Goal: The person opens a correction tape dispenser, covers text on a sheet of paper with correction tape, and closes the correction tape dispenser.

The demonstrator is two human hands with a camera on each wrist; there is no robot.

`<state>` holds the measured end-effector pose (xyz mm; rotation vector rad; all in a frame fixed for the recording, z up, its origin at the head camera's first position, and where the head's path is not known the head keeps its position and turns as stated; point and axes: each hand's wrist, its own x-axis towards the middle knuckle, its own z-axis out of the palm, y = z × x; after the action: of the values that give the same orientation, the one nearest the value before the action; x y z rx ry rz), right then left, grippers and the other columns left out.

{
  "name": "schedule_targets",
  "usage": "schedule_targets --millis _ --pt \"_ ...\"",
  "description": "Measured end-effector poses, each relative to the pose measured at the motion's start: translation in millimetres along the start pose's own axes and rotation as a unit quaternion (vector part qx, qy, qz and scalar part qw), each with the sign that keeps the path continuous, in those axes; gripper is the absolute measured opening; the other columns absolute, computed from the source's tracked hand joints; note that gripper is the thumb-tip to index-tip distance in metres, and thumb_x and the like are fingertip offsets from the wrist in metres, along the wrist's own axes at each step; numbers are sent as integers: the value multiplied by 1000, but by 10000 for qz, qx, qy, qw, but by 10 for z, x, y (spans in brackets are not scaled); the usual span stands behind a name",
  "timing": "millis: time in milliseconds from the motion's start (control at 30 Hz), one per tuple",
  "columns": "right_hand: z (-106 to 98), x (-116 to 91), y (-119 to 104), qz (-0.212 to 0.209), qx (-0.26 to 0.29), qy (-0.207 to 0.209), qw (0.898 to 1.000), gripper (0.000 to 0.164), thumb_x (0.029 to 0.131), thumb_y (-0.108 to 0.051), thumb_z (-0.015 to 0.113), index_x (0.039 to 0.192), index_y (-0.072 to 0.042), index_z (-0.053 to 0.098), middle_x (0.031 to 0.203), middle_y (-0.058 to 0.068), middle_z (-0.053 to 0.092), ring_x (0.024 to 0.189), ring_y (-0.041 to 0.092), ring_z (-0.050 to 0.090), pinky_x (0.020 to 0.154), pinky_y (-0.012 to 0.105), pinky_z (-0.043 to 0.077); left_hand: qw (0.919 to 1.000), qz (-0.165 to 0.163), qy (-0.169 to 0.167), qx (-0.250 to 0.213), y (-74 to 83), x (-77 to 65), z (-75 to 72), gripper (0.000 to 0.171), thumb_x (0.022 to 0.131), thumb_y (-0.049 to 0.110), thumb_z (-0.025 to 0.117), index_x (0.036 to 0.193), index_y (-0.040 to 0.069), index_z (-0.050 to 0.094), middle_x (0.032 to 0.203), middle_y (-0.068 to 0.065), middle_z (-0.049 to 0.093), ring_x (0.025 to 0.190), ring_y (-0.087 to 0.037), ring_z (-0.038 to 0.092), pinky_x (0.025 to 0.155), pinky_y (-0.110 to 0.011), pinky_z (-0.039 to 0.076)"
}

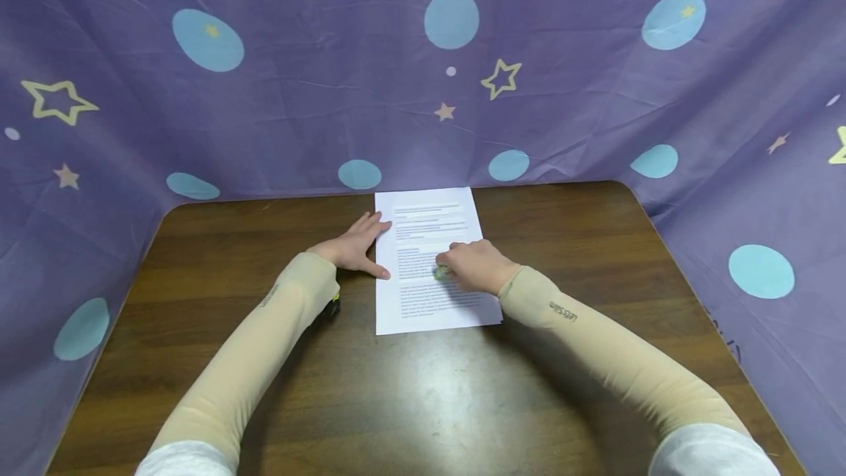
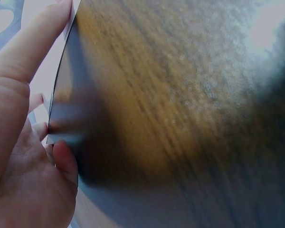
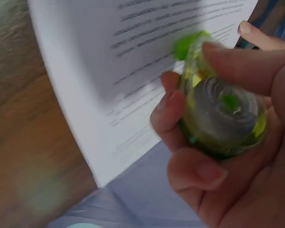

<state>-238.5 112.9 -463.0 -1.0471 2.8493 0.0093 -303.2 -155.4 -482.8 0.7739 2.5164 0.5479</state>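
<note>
A sheet of printed paper [image 1: 436,318] lies on the table with its top edge close to the curtain. My left hand [image 1: 360,244] rests at the paper's left edge, fingers and thumb spread, the tips on the sheet. In the left wrist view, that hand's thumb [image 2: 26,45] reaches onto the paper. My right hand [image 1: 480,267] grips a clear green correction tape dispenser [image 3: 223,114] over the middle of the printed text. Through its see-through case a round reel shows in the right wrist view, and its bright green end [image 3: 187,45] points to the printed lines.
The brown wooden table [image 1: 317,402] spreads around the paper. A purple curtain [image 1: 284,123] with stars and blue dots hangs along its back and sides. Beige sleeves [image 1: 595,336] cover both forearms. A small black and yellow-green item [image 1: 333,303] shows beside the left wrist.
</note>
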Motion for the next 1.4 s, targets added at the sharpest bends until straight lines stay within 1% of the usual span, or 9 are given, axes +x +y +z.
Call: schedule_targets --millis 200,367,500,633,900,1067,1267,1400 --pt "64 -60 76 -272 134 304 9991 8 84 -19 67 90 -21 62 72 -5 53 59 9 47 47 28 40 10000 54 -34 19 -38 9 16 109 72 46 78 150 5 14 156 -19 -5 141 -37 -9 111 -55 4" --pt "77 -86 58 -388 258 525 9975 7 86 -22 66 89 -20 61 73 -5 54 58 8 47 46 27 40 10000 73 -12 -47 -74 28 31 110 71 47 78 150 5 13 155 -19 -5 141 -37 -10 110 -57 5" --pt "72 -65 4 -347 341 413 9980 7 86 -22 67 88 -20 62 73 -5 54 59 8 48 47 29 41 10000 47 -52 -31 -79 47 36 111 71 51 76 150 7 13 156 -17 -6 141 -35 -11 111 -55 5" --pt "71 -1 -78 -368 314 306 9984 7 86 -23 67 90 -20 62 73 -6 54 59 8 49 49 31 43 10000 8 -74 33 -89 51 42 110 72 53 75 151 10 12 156 -15 -7 142 -33 -12 112 -53 3" --pt "46 156 -261 -575 201 238 9979 8 87 -26 66 91 -21 61 74 -6 55 58 8 50 50 30 45 10000 8 -57 -49 -37 -11 -3 109 72 51 76 150 6 14 156 -19 -5 141 -37 -10 110 -57 5" --pt "30 189 -313 -661 199 194 9974 8 87 -26 65 92 -20 62 75 -5 56 59 8 51 50 30 46 10000 -24 -48 17 -30 -11 3 109 72 50 76 150 6 15 156 -19 -4 141 -36 -10 111 -56 6" --pt "26 193 -361 -638 -117 238 9976 8 86 -22 65 93 -20 65 77 -2 59 58 11 53 50 33 47 10000 -25 -10 -27 -65 7 20 110 71 51 77 150 7 15 156 -18 -5 142 -36 -10 111 -56 7" --pt "18 192 -390 -555 -278 224 9978 9 86 -21 63 95 -20 66 78 0 60 59 14 55 50 36 48 10000 -53 -13 17 -49 5 12 110 71 51 77 150 8 14 156 -17 -5 142 -35 -10 111 -55 7"
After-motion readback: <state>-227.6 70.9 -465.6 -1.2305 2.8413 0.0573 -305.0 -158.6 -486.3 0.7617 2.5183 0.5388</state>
